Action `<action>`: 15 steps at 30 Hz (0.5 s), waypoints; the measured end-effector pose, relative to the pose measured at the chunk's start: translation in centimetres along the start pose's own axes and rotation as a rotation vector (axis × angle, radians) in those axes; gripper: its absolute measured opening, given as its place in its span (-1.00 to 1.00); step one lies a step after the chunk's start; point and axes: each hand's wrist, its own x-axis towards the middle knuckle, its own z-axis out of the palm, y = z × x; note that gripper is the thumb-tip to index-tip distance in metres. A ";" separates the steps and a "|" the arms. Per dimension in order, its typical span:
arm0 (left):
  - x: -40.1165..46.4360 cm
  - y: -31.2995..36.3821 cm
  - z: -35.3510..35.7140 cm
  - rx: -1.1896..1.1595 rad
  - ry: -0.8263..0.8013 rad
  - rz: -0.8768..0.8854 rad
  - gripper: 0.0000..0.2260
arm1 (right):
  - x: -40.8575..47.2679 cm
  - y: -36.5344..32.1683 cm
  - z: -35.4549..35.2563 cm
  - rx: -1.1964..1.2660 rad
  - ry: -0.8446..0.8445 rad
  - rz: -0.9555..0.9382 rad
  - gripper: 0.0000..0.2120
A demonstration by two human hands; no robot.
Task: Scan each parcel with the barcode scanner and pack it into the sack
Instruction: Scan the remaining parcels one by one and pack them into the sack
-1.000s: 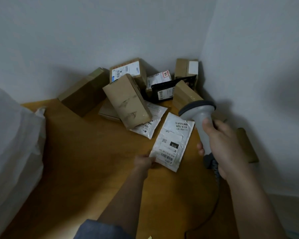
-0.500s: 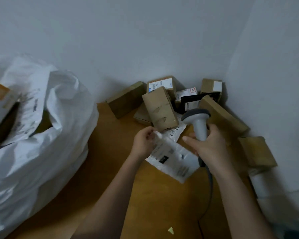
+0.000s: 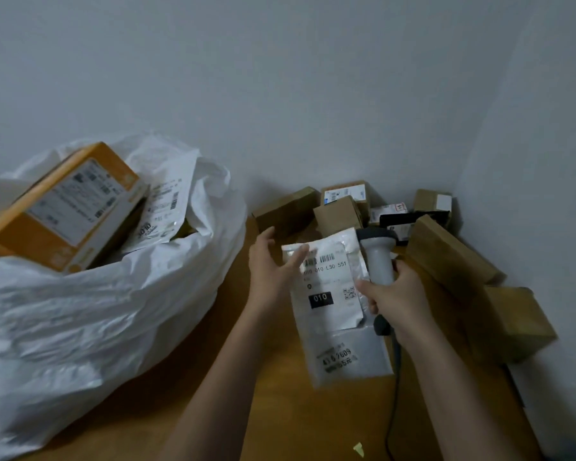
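Left hand (image 3: 273,267): fingers spread, laid against mailer (image 3: 333,294) edge.
Right hand (image 3: 396,294): scanner (image 3: 378,257) gripped; mailer pinched.
Sack (image 3: 113,294): left, on desk (image 3: 280,410).

Single head-worn wide-angle cam, looking fwd and down over both forearms into room corner. Close on left hand (image 3: 269,266) and right hand (image 3: 394,296) at centre; crumpled white plastic sack (image 3: 90,304) at frame left, brown cardboard boxes (image 3: 453,261) piled at right, orange-brown wooden floor (image 3: 246,377) below.
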 end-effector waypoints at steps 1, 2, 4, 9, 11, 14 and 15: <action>-0.7 -0.6 -0.5 -0.068 -0.053 -0.085 -0.29 | -0.2 -0.3 -0.1 0.040 0.011 0.006 -0.54; -1.5 -1.2 -0.8 -0.132 -0.148 -0.164 -0.27 | -0.5 -0.6 -0.2 0.075 0.020 0.012 -0.56; -3.2 -2.3 -1.1 -0.239 -0.397 -0.247 -0.49 | -1.1 -1.1 -0.1 0.112 0.037 0.012 -0.59; -4.8 -2.8 -1.1 -0.446 -0.359 -0.288 -0.82 | -3.1 -2.2 -0.3 0.057 0.061 -0.088 -0.75; -4.6 -2.6 -1.5 -0.411 -0.240 -0.297 -0.83 | -4.1 -3.0 -0.6 0.021 0.030 -0.129 -0.78; -4.3 -2.8 -2.0 -0.375 -0.152 -0.318 -0.86 | -5.8 -4.9 -1.1 0.020 -0.080 -0.162 -0.76; -4.3 -2.9 -2.2 -0.371 -0.138 -0.324 -0.87 | -6.4 -5.5 -1.2 0.032 -0.116 -0.163 -0.74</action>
